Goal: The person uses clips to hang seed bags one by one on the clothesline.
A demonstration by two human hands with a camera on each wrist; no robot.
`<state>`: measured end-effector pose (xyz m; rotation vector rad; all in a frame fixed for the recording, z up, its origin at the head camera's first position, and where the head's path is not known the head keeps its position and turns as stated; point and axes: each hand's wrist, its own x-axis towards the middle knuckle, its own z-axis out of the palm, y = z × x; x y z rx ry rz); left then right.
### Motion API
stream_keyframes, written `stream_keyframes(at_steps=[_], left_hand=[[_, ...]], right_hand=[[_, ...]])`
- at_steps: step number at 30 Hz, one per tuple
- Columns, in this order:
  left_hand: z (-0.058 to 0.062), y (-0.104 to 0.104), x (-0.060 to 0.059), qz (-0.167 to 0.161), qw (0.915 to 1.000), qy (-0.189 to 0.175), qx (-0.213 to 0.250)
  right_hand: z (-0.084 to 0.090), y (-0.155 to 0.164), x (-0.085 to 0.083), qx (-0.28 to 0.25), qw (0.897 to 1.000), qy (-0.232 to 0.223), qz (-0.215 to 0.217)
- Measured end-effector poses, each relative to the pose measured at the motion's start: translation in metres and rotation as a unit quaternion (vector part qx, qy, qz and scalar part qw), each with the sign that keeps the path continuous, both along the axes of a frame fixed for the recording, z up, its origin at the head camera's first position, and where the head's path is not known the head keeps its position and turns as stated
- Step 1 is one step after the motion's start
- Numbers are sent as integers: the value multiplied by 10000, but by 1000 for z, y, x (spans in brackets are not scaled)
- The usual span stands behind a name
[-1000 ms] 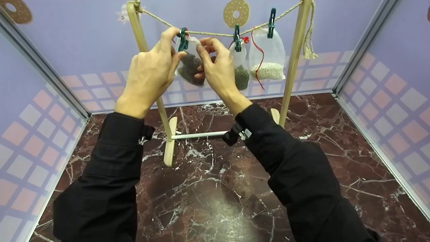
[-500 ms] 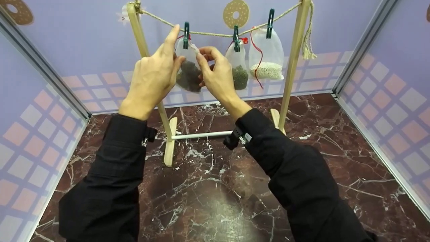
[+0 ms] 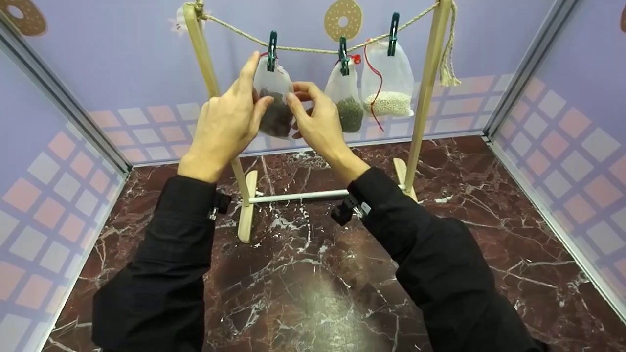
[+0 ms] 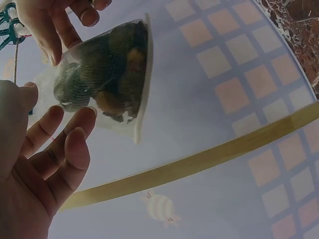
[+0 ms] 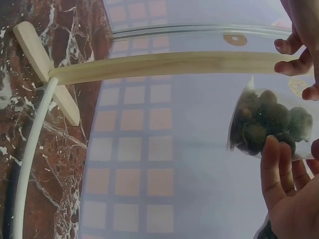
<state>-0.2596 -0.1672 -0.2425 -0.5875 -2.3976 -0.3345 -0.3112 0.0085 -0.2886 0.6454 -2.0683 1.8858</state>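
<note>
I see the left hand (image 3: 222, 128) and right hand (image 3: 315, 122), fingers relaxed, cupping the pegged mesh pouch (image 3: 275, 105), not clamping. Soft, light, lumpy; pinch its neck under the peg (image 3: 272, 44).

In the upper middle of the frame, the left hand (image 3: 226, 128) and right hand (image 3: 318, 124) flank a mesh bag of dark pieces (image 3: 275, 105), fingers loosely spread against its sides. A green clip (image 3: 272, 44) pins it to the rope (image 3: 313, 49). Two more bags (image 3: 386, 78) hang to its right.
</note>
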Motion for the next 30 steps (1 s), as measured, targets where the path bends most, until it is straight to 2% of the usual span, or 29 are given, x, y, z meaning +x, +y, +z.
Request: stream_keyframes(at_steps=[6,10,16,18,21,25,30], left_hand=[[-15,-5,0,-30,9998,-140,117],[-25,-10,4,-103,9996,-35,252],[-42,-18,17,-265,9967,-35,761],[-49,-21,23,-246,9950,-61,961],[-62,-26,31,-212,9926,-14,1193],[-80,-34,45,-53,9904,171,1369],[-105,-45,66,281,9892,381,1390]], right_hand=[[-7,7,5,245,9993,99,280],[-10,16,13,313,9983,278,406],[-16,34,30,296,9966,581,512],[-20,42,35,351,9946,822,536],[-26,58,44,547,9878,1374,493],[-36,88,54,907,9730,2108,247],[-55,125,67,1425,9596,2423,-126]])
